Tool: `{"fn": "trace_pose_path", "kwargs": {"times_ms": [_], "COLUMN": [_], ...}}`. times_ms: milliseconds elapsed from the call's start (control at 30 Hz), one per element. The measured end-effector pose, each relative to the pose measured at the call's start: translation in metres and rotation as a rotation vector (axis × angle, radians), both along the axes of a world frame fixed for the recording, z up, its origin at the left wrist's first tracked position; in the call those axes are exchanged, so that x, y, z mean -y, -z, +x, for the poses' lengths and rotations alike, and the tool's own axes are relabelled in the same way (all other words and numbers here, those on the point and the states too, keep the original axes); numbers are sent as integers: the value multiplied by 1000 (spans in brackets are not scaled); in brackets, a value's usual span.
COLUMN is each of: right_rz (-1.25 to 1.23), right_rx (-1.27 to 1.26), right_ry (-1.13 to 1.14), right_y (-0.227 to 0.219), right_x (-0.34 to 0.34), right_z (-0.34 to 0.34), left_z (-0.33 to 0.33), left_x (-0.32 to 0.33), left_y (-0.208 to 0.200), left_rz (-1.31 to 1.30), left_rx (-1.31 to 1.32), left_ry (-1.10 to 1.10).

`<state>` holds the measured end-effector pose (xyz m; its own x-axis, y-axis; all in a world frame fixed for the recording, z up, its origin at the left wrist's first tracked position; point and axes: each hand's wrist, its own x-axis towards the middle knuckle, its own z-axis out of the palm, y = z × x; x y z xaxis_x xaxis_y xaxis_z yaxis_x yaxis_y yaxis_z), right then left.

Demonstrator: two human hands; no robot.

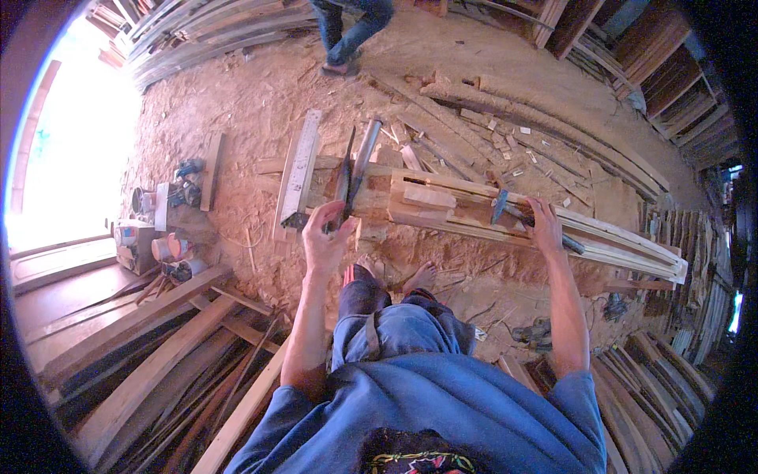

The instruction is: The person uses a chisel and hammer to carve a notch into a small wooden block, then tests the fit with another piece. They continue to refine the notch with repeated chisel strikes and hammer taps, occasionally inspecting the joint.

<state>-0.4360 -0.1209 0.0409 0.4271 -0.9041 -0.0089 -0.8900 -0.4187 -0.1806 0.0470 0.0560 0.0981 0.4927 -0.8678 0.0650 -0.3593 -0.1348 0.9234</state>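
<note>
My right hand [545, 227] is wrapped round the handle of a hammer [500, 207], whose blue-grey head points left and whose dark grip end sticks out on the right. The hammer is over a long, pale wooden beam assembly [632, 240] made of several strips, with a short wood block [429, 196] at its left end. My left hand [325, 241] has its thumb and fingers apart, and I see nothing held in it. Close by it are a dark, narrow-bladed tool [347, 170] and a grey metal pipe [365, 154]. A pale, spotted metal-like strip [302, 162] lies further left.
Wood offcuts [517, 146] and long boards [553, 118] litter the dirt floor ahead. Power tools [187, 182] and pots [170, 248] stand at left. Stacked timber [189, 347] flanks me. At the far side another person's legs [347, 35] show.
</note>
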Motion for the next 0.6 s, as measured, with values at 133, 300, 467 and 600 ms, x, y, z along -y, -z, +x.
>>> {"fn": "trace_pose_path", "kwargs": {"times_ms": [133,300,467,600], "right_rz": [247,171,248,312], "right_rx": [-137,-171,-70,-200], "right_ry": [137,-33,-206,-271], "right_y": [-9,-15,-12,-14], "right_x": [10,22,49,69], "right_z": [10,12,2,-6], "left_z": [19,89,107,91], "left_x": [13,14,-15,-5], "left_y": [9,47,60,64], "left_rz": [1,-204,312,524], "left_rx": [233,472,802,690], "left_ry": [4,-471,-423,-375]}}
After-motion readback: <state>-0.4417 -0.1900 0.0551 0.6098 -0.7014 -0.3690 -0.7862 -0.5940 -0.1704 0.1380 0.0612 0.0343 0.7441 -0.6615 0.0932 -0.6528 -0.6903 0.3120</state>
